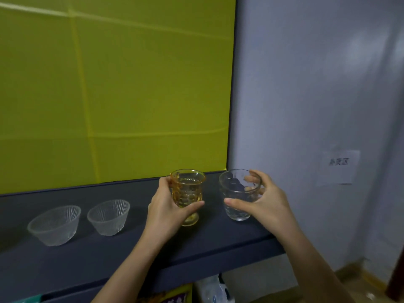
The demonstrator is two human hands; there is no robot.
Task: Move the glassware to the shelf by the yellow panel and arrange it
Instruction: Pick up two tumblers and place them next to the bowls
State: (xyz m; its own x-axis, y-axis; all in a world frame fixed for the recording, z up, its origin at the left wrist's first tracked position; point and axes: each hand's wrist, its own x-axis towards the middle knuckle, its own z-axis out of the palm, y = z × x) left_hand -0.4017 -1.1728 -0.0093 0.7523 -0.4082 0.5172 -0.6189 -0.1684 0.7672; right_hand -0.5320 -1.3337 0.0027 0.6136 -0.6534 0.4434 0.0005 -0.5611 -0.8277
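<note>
Hands (pixel 166 206) (pixel 265 201) grip amber goblet (pixel 188 194), clear tumbler (pixel 239 195); both seemingly empty.

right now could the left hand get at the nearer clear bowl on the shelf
Probably not yet: the left hand is wrapped around the amber glass. Once it lets go, the bowl sits just to its left on the shelf with nothing between.

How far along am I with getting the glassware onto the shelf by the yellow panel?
Mostly there. Two clear ribbed bowls already stand side by side on the dark shelf under the yellow panel. The left hand grips an amber footed glass and the right hand a clear tumbler, both at the shelf. What's left is releasing and lining them up.
</note>
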